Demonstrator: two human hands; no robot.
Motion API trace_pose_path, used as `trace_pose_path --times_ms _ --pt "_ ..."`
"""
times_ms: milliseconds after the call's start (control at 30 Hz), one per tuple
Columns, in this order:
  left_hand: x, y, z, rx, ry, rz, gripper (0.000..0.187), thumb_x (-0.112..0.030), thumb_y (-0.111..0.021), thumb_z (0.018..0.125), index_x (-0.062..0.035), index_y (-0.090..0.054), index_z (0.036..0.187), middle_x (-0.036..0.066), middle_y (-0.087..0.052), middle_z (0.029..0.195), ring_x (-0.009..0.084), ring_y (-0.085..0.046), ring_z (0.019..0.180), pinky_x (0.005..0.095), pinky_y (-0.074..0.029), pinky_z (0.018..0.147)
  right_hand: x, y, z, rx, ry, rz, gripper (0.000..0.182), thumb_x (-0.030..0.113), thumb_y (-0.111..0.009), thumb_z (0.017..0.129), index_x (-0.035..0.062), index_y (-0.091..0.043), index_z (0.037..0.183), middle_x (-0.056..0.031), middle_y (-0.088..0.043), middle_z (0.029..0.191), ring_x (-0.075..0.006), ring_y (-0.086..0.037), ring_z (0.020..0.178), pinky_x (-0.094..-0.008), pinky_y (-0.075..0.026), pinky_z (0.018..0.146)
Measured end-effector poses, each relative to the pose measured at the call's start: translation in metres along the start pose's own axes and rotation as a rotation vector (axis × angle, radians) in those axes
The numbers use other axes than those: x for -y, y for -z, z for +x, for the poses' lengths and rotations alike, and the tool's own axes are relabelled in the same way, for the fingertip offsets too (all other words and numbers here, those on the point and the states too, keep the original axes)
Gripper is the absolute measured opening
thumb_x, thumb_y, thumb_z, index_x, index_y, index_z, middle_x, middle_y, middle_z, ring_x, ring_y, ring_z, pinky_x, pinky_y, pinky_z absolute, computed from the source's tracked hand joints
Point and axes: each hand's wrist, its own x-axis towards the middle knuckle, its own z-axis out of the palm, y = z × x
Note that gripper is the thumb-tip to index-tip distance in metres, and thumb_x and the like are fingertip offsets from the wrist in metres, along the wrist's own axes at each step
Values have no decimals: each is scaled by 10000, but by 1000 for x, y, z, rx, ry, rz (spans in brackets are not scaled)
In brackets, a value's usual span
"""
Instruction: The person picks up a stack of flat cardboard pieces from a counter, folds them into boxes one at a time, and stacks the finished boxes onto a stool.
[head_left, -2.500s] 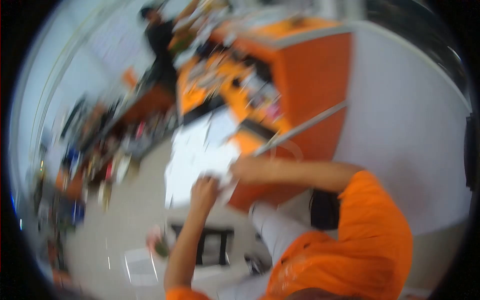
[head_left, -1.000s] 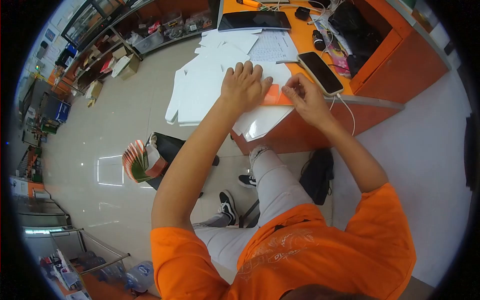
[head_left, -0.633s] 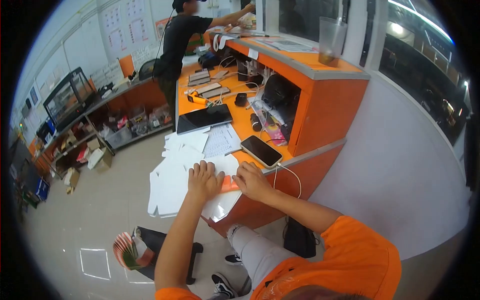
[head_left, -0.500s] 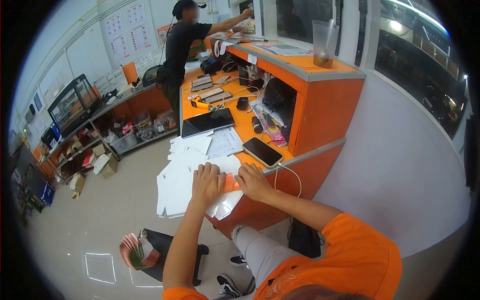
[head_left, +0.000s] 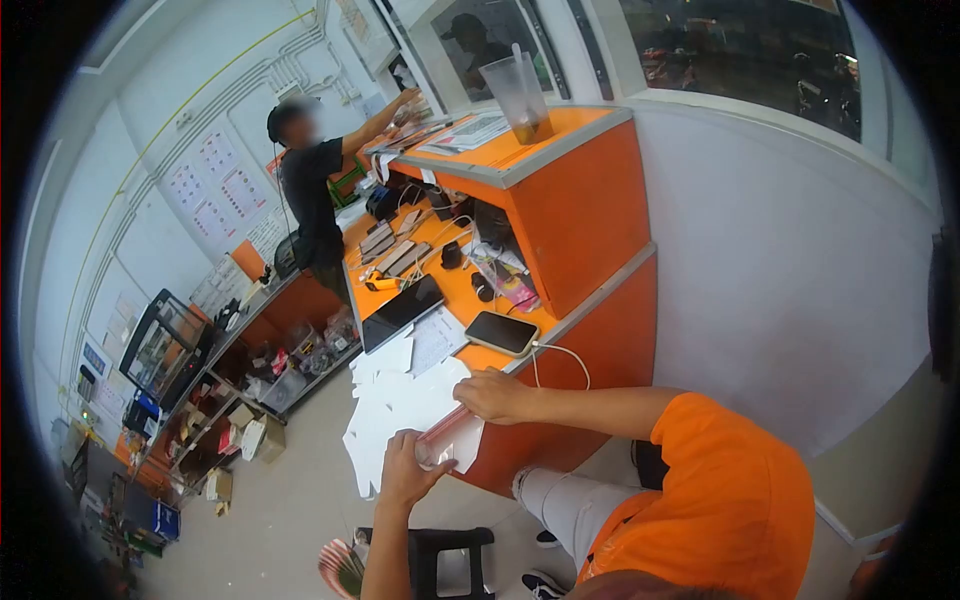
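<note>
My left hand (head_left: 412,470) grips the near left end of a partly folded white cardboard blank (head_left: 462,436) with a reddish strip along its raised edge. The thumb lies on the near side and the fingers curl over the far one. At the other end of that strip, my right hand (head_left: 492,397) is closed on the piece, its fingertips partly hidden. Beneath and beyond lie several flat white cardboard blanks (head_left: 375,425), overhanging the orange counter's left edge. A phone (head_left: 502,333) with a white cable lies just beyond my right hand.
A tablet (head_left: 402,313) rests on the orange counter (head_left: 425,262) past a printed sheet (head_left: 438,340). A plastic cup (head_left: 518,100) stands on the raised shelf. Another person (head_left: 312,190) reaches across the far end. Below my left forearm is a black stool (head_left: 450,540).
My view has turned and tilted. The hands have gone from pressing side by side on the orange part to gripping the blank's two ends, with its reddish edge now raised.
</note>
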Motion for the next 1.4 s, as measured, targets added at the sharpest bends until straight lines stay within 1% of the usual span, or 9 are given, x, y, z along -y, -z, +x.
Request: trace_pose_path --times_ms 33,200,267,533,700,767,967,1133,1400 --pt "4 -1 -5 -10 21 -92 587 -329 -840 791 31 -601 1188 248 -632 1090 405 -599 1062 450 -496 930 -1 1 1 24 -5 10 138 167 -532 948 55 -594 1000 -154 -674 907 -371 -642 871 -514 -461 806" --pt "9 -1 -4 50 75 -25 331 -202 -753 851 9 -657 1087 201 -672 1078 395 -631 1022 466 -517 890 11 9 5 114 -26 44 194 206 -567 974 49 -642 1063 -142 -685 943 -339 -639 920 -471 -453 861" --pt "10 -9 -3 36 87 1 337 -205 -755 850 6 -654 1092 199 -670 1074 392 -631 1025 464 -517 889 19 14 8 154 -53 61 215 230 -590 973 48 -653 1067 -137 -690 956 -337 -640 928 -463 -452 864" --pt "-3 4 -9 -63 0 -60 396 -242 -788 834 -10 -630 1113 163 -663 1060 375 -621 1037 457 -513 894 18 -8 30 189 243 -122 172 246 -649 941 82 -697 951 -91 -680 908 -293 -671 896 -455 -508 815" --pt "29 -4 -20 -309 -28 -51 315 -81 -790 776 -25 -633 1043 144 -663 1042 360 -639 980 428 -531 838 30 17 44 113 276 -94 140 201 -638 949 77 -699 926 -93 -687 900 -307 -679 839 -434 -542 740" --pt "23 7 -17 -369 -47 -31 264 -11 -771 760 -34 -644 990 128 -663 1005 342 -647 940 415 -537 792 40 29 48 158 125 1 156 208 -638 955 67 -703 941 -108 -699 913 -330 -683 872 -460 -538 762" --pt "20 -6 -15 -167 -86 218 172 -162 -786 818 -56 -678 900 90 -663 936 293 -641 839 404 -540 733 37 28 41 323 21 84 224 270 -640 960 56 -705 967 -134 -711 949 -364 -680 905 -494 -528 801" --pt "13 -5 -5 -61 20 87 163 -197 -730 864 -43 -738 810 90 -664 847 284 -649 824 395 -552 742 43 25 40 373 38 32 245 284 -646 954 46 -704 949 -165 -706 932 -383 -676 911 -490 -522 806" --pt "24 9 14 119 107 -104 187 -190 -774 832 -14 -768 894 148 -719 848 348 -686 800 424 -550 746 17 14 74 556 18 163 361 368 -643 964 12 -698 944 -215 -704 883 -399 -678 857 -474 -516 763"
